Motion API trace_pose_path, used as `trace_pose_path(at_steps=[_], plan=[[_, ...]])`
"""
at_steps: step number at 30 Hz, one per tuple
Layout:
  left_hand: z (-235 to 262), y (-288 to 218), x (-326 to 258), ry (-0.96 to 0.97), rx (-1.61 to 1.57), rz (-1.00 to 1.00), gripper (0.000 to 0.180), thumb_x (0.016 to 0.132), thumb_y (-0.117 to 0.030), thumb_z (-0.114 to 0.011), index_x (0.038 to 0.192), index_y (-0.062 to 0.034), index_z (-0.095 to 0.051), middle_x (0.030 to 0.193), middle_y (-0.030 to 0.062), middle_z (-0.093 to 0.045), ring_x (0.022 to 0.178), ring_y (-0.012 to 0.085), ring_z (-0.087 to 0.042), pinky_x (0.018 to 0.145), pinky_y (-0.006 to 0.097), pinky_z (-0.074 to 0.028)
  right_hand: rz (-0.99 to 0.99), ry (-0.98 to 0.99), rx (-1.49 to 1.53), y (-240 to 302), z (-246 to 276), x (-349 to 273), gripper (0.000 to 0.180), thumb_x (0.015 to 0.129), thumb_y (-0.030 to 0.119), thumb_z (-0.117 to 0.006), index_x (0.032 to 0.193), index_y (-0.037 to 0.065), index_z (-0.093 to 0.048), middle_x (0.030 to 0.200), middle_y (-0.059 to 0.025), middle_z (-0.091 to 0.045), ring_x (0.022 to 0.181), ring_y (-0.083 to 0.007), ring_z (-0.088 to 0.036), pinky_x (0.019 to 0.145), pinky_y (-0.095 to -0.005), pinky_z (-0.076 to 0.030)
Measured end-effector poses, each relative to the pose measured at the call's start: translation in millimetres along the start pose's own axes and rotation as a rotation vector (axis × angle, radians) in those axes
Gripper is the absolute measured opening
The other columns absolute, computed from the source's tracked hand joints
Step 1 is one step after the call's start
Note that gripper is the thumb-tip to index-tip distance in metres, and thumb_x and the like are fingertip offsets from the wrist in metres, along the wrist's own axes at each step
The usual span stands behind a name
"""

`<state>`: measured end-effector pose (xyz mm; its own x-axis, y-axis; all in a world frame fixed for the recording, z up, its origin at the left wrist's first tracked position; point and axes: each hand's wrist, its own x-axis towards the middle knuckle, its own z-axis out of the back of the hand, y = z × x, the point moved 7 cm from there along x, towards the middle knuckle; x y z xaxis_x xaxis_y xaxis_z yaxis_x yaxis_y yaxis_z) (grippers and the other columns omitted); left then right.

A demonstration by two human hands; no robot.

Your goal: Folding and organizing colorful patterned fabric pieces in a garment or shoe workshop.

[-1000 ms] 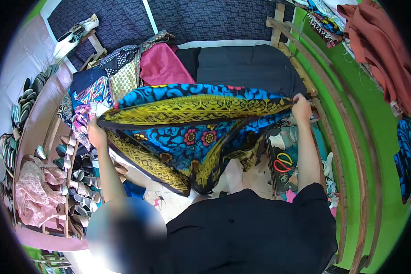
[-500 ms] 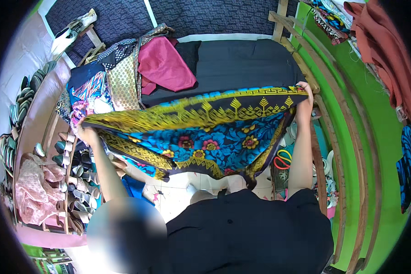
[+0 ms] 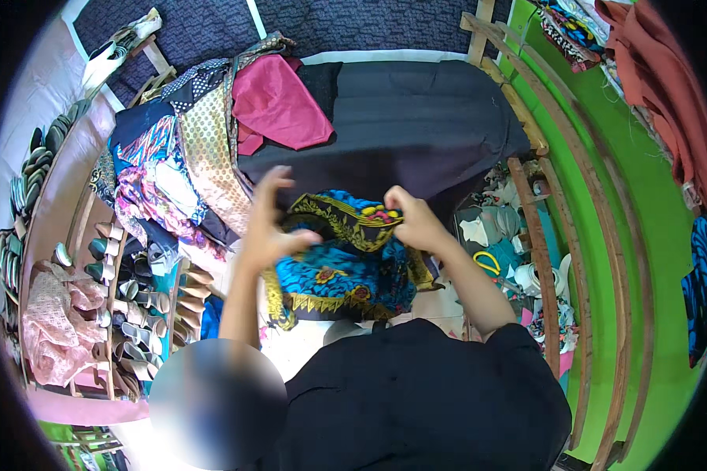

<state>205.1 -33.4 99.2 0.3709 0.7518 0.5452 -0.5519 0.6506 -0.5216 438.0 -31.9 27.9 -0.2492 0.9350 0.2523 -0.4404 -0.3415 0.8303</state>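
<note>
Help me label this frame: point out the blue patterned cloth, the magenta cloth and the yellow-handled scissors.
blue patterned cloth (image 3: 334, 271), head view, blue middle below the hands
magenta cloth (image 3: 275, 106), head view, flat centre
yellow-handled scissors (image 3: 487, 261), head view, handle loop

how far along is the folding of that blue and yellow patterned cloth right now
Partly done. The blue and yellow cloth is doubled over, its ends brought together between the left hand and right hand. It hangs loose in front of the black surface, not yet laid down or squared.
</note>
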Motion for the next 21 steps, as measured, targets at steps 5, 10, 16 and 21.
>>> trace_pose_path(at_steps=[5,10,16,21], plan=[[-83.9,-41.4,11.9,0.235,0.061,-0.103,0.031,0.072,-0.020,-0.065,0.098,-0.0039,-0.058,0.083,0.0136,-0.060,0.075,0.0294,-0.059,0.063,0.034,-0.046,0.098,-0.114,-0.092,32.4,-10.0,4.1,0.030,0.058,-0.005,-0.050,0.086,0.002,-0.041,0.080,-0.0148,-0.050,0.079,-0.0310,-0.054,0.073,-0.0319,-0.042],[-60.3,-41.8,18.3,-0.023,0.015,-0.040,0.010,0.078,-0.008,-0.057,0.083,0.0000,-0.060,0.073,0.0144,-0.058,0.067,0.0291,-0.058,0.060,0.032,-0.045,0.013,-0.274,-0.185,-21.3,-10.0,-17.0,0.034,0.062,0.006,-0.067,0.090,0.002,-0.048,0.085,-0.0119,-0.054,0.068,-0.0268,-0.056,0.066,-0.0310,-0.044],[1.0,-7.8,27.4,-0.318,-0.028,0.073,0.014,0.082,-0.012,-0.056,0.087,0.0003,-0.060,0.072,0.0118,-0.059,0.064,0.0217,-0.057,0.059,0.030,-0.043,-0.168,0.074,0.083,-61.8,-45.3,-53.9,0.047,0.062,0.028,-0.075,0.096,0.002,-0.057,0.096,-0.0141,-0.060,0.090,-0.0231,-0.057,0.076,-0.0315,-0.042],[62.0,13.6,29.3,-0.527,-0.173,0.224,0.021,0.087,-0.017,-0.053,0.090,0.0030,-0.060,0.072,0.0006,-0.056,0.068,0.0067,-0.047,0.061,0.022,-0.039,-0.158,0.242,-0.020,-127.6,-85.9,-86.4,0.042,0.070,0.030,-0.069,0.095,-0.002,-0.058,0.093,-0.0227,-0.058,0.089,-0.0326,-0.055,0.081,-0.0348,-0.041]])
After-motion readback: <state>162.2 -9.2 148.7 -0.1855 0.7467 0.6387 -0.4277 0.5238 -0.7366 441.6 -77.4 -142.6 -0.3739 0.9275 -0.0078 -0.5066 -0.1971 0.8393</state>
